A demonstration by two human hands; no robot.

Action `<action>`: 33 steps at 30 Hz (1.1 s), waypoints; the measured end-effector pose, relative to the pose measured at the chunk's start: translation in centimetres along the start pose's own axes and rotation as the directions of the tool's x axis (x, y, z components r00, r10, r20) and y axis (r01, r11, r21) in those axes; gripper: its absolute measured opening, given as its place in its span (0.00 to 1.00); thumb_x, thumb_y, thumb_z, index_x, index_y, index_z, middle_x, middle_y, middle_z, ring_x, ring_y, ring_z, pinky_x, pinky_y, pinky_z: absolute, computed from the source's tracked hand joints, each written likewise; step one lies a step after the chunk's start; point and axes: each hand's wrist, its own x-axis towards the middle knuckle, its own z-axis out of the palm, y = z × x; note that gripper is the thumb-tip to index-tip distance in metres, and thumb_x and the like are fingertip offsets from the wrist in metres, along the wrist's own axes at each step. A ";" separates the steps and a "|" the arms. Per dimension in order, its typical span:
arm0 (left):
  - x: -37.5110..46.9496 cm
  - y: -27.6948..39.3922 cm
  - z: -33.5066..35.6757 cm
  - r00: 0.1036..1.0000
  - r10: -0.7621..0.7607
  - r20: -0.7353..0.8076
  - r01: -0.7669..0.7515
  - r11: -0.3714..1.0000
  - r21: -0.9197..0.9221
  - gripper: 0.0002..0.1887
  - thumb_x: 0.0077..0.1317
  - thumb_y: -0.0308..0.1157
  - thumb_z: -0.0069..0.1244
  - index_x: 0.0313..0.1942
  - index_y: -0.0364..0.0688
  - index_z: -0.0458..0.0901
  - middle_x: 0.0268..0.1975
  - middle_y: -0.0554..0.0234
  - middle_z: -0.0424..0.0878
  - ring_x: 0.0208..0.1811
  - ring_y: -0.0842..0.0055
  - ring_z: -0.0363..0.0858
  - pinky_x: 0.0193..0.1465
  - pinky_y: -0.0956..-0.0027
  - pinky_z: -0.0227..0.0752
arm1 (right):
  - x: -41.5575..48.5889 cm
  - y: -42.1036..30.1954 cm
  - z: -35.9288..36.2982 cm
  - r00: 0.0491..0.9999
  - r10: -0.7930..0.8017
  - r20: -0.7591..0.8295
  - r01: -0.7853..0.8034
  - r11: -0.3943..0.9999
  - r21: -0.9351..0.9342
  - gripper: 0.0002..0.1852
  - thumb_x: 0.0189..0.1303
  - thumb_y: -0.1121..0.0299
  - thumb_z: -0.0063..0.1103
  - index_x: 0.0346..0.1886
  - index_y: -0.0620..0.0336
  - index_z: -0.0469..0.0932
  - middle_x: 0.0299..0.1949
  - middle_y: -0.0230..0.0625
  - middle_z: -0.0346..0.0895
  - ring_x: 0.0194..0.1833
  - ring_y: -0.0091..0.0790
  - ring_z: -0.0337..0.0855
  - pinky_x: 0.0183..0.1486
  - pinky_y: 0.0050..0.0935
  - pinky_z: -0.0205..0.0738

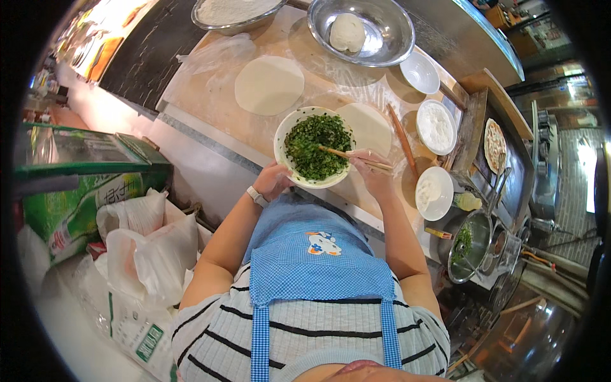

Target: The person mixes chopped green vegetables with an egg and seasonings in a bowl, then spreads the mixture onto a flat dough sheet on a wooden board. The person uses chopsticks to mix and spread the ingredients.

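Note:
My left hand (274,180) grips the lower left rim of a white bowl (280,138) full of chopped green herbs or leafy greens (317,143). In my right hand (372,169) is a pair of wooden chopsticks (334,152), with their tips in the greens. One round sheet of rolled dough (269,86) lies flat beyond the bowl to the left. Another dough round (370,128) is partly covered by the bowl and my right hand. A wooden rolling pin (402,136) lies to the right of that round.
A steel basin (408,28) with a dough ball (347,32) stands at the back, beside a basin of flour (234,10). White bowls, two with white powder (436,126), line the right side. Farther right are a griddle with a flatbread (495,145) and a steel bowl of greens (484,238).

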 end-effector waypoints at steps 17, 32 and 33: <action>2.2 3.3 -1.4 0.991 -0.125 0.057 0.120 0.990 0.072 0.31 0.56 0.22 0.45 0.62 0.33 0.60 0.56 0.48 0.74 0.54 0.62 0.78 0.54 0.60 0.76 | 2.1 -3.4 -0.9 0.955 0.127 -0.267 -0.135 0.991 -0.014 0.06 0.60 0.75 0.58 0.39 0.64 0.83 0.33 0.33 0.82 0.36 0.24 0.80 0.41 0.23 0.75; 1.8 1.6 0.2 0.997 -0.062 0.055 0.063 0.998 -0.018 0.30 0.56 0.24 0.46 0.61 0.33 0.62 0.55 0.48 0.76 0.52 0.60 0.80 0.53 0.59 0.78 | 1.7 -3.2 -2.7 0.910 0.338 0.239 -0.333 0.941 -0.060 0.06 0.59 0.73 0.61 0.37 0.60 0.85 0.35 0.31 0.83 0.36 0.23 0.79 0.41 0.24 0.74; 1.8 1.6 0.5 0.995 -0.082 0.052 0.084 0.996 -0.026 0.30 0.57 0.25 0.46 0.61 0.34 0.62 0.55 0.48 0.76 0.52 0.60 0.80 0.53 0.58 0.77 | 2.0 -2.5 -2.6 0.928 0.302 0.217 -0.297 0.953 -0.057 0.06 0.59 0.73 0.61 0.37 0.60 0.85 0.35 0.31 0.83 0.36 0.23 0.79 0.41 0.23 0.74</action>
